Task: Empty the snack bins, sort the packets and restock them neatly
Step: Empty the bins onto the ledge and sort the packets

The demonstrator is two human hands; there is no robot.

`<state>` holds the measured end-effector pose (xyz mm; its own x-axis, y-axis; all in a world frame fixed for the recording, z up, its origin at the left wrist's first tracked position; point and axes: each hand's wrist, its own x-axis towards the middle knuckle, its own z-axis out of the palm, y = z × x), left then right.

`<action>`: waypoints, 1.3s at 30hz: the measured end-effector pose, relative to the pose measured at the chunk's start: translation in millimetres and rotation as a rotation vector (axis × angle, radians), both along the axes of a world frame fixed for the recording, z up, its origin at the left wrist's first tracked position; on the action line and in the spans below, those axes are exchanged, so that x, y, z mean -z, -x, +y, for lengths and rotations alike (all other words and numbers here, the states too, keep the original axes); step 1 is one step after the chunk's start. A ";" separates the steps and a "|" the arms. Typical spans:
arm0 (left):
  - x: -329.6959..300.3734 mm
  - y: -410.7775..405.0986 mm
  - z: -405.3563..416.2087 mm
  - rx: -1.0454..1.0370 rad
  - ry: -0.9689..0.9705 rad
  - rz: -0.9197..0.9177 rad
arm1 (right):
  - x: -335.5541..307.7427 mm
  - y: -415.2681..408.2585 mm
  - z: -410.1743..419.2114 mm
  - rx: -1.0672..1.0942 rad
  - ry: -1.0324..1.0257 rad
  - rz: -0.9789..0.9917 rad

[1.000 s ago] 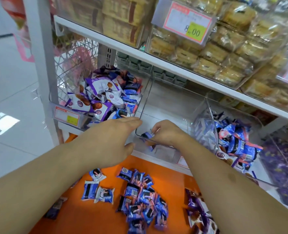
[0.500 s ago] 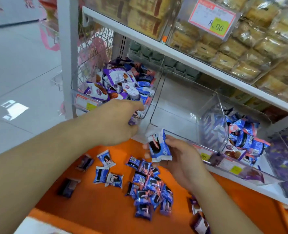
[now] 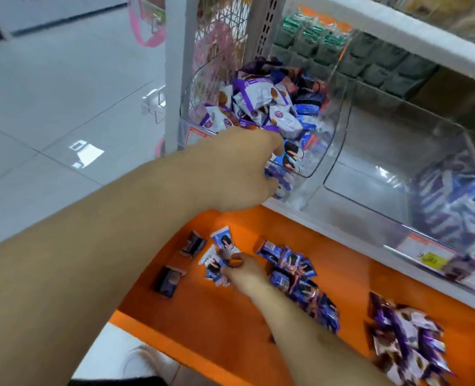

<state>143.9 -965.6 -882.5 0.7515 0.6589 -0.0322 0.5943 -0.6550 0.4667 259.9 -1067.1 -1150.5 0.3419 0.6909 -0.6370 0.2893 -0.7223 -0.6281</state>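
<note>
Right hand [image 3: 241,270] drops from the clear plastic middle bin [image 3: 398,168] to the orange counter [image 3: 230,330], fingers pinching a blue-and-white snack packet [image 3: 216,263] | left hand [image 3: 239,168] in the clear left bin [image 3: 318,151], fingers hidden, can't tell | tip: set it flat beside the blue packet heap [image 3: 300,277], keep colours apart

Pale grey glossy tiled floor [image 3: 49,107] spreads to the left, a bright patch of light reflected on it — beside it stands a white metal shelving upright [image 3: 175,65] above an orange base ledge [image 3: 230,330].
</note>
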 end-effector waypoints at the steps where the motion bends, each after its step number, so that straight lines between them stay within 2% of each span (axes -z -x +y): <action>1: 1.1 -1.6 0.0 0.003 -0.003 -0.002 | 4.3 0.0 0.0 -0.030 0.028 -0.071; 4: 2.3 -6.4 -1.9 0.009 0.008 -0.024 | 12.6 -12.0 -12.4 -0.090 0.098 -0.214; 6: 3.6 -8.1 -3.1 0.017 0.016 -0.028 | 12.8 -18.5 -21.4 -0.101 0.118 -0.212; 13: 2.8 -7.1 -4.7 0.030 -0.006 -0.031 | 18.0 -22.0 -27.5 -0.044 0.120 0.098; 16: 0.8 -7.9 -6.4 0.050 -0.009 -0.052 | 10.3 -29.4 -33.8 -0.043 0.086 0.149; 20: -0.8 -10.9 -13.5 0.077 0.030 -0.042 | -37.9 -53.0 -50.1 -0.047 -0.005 0.160; 23: -7.6 -19.7 -21.9 0.105 0.030 -0.039 | -100.7 -74.3 -68.5 -0.065 -0.131 0.158; 31: -21.9 -65.7 -68.9 0.170 0.001 -0.133 | -260.6 -141.3 -135.5 -0.124 -0.386 0.049; 34: -15.7 -92.2 -88.4 0.247 -0.034 -0.121 | -305.2 -178.4 -162.5 -0.002 -0.533 -0.047; 37: -6.2 -120.0 -103.9 0.332 -0.028 -0.107 | -315.5 -231.1 -171.9 0.224 -0.615 -0.289; 39: -0.5 -135.0 -113.5 0.346 -0.008 -0.111 | -313.8 -265.9 -172.3 0.286 -0.574 -0.493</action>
